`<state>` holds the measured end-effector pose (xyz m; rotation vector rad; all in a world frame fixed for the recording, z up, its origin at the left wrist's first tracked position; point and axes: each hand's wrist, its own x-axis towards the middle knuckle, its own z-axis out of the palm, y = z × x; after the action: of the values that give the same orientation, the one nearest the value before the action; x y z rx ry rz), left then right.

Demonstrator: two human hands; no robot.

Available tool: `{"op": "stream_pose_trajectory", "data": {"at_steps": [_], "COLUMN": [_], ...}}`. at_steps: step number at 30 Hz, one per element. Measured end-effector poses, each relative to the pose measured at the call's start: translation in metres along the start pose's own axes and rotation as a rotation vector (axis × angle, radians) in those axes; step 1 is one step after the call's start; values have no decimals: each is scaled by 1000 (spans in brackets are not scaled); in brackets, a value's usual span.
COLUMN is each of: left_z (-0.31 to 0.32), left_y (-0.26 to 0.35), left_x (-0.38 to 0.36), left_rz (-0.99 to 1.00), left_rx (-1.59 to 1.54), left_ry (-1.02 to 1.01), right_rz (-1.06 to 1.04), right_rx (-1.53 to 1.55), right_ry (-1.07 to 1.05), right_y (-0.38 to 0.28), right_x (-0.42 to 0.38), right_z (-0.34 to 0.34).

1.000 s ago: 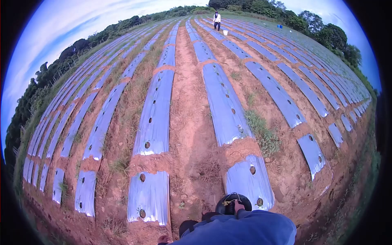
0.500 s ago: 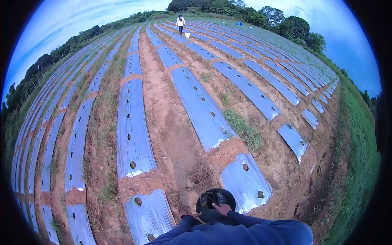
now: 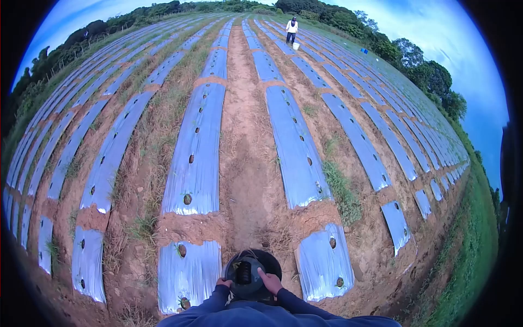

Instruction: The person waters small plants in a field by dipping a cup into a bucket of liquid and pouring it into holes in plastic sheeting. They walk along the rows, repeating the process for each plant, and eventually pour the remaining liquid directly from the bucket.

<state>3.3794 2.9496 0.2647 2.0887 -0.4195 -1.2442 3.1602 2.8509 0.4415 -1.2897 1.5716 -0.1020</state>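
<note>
At the bottom centre a dark round bucket (image 3: 276, 265) is close against my body, over the soil path. Across its mouth lies a dark grey object with a black ribbed middle (image 3: 243, 272); its kind I cannot make out. My left hand (image 3: 224, 283) is closed at the left side of this object, fingers partly hidden. From the right, my right hand (image 3: 270, 282) grips it, with the thumb lying on top. Short plastic-covered beds flank the bucket: a left bed (image 3: 201, 272) and a right bed (image 3: 318, 272), each with planting holes and small seedlings.
Long rows of silver-blue plastic mulch (image 3: 190, 180) run away from me, separated by bare soil and grass. Far up the field another person (image 3: 292, 30) stands near a white bucket (image 3: 296, 46). A grassy strip (image 3: 463, 261) borders the right side.
My view has swung left, so the rows and the distant person appear farther right. The grey object is now held flatter across the bucket's mouth, with my hands on both sides.
</note>
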Motion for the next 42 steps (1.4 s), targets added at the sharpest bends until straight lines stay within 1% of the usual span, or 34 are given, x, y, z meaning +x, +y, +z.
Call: {"op": "stream_pose_trajectory", "data": {"at_steps": [2, 4, 5, 6, 7, 8, 9, 11, 12, 13, 15, 17, 18, 19, 20, 21, 22, 23, 26, 29, 30, 32, 34, 37, 38, 40, 42], "left_z": [-10, -19, -23, -26, -26, -29, -30, -33, -38, -43, -54, -60, -62, -62, -61, -62, -70, -75, -74, -66, -63, -54, -42, -24, -27, -18, -12], "left_y": [-7, -7, -2, 2, 5, 14, 15, 26, 29, 25, 24, 17, 8, -12, -22, -18, -21, -19, -5, 4, 7, 12, 19, 27, 28, 34, 48], "left_x": [2, 1, 4, 7, 5, -3, -9, -8, -10, -14, -17, -15, -12, 3, 12, 11, 10, 13, 16, 19, 18, 21, 18, 13, 9, -1, -10], "left_rz": [-6, -34, -33, -31, -35, -33, -31, -15, -78, -104, -143, -233, -278, -264, -243, -215, -225, -244, -250, -228, -218, -200, -174, -96, 10, 34, 89], "left_rx": [-39, -71, 4, 82, 164, 142, 208, 328, 319, 277, 204, 75, 14, -70, -154, -236, -110, -46, 26, 82, 103, 147, 193, 239, 241, 194, 140], "left_ry": [34, 72, 104, 133, 156, 127, 167, 258, 251, 293, 363, 412, 434, 516, 599, 680, 575, 553, 506, 447, 430, 402, 372, 285, 116, 17, -83], "right_rz": [-51, -4, 13, 37, 105, 180, 256, 56, 49, 43, 47, 46, 70, 101, 161, 169, 238, 303, 144, 222, 233, 257, 249, -51, -163, -346, -496], "right_rx": [9, 104, 152, 250, 315, 377, 437, 172, 103, 39, 136, 153, 110, 69, 60, 5, -38, -75, -698, -546, -479, -346, -229, -176, -188, -113, -240], "right_ry": [-22, -55, -68, -84, -100, -112, -122, 223, 324, 428, 390, 384, 402, 417, 471, 491, 476, 457, 211, 218, 208, 186, 195, 230, 220, 124, 137], "right_y": [1, -7, -14, -1, 10, 23, 40, 101, 100, 99, 165, 162, 172, 190, 222, 235, 242, 246, 333, 367, 365, 339, 290, 236, 212, 179, 143], "right_x": [1, 1, 5, 21, 36, 44, 55, 100, 94, 89, 119, 76, 62, 47, 41, 20, -3, -24, -38, -54, -58, -55, -53, -20, -11, 17, 30], "right_z": [17, 21, 19, 25, 26, 24, 20, 24, 7, -12, -43, -85, -95, -102, -98, -99, -98, -94, -60, -23, -12, -4, -4, 10, 14, 28, 35]}}
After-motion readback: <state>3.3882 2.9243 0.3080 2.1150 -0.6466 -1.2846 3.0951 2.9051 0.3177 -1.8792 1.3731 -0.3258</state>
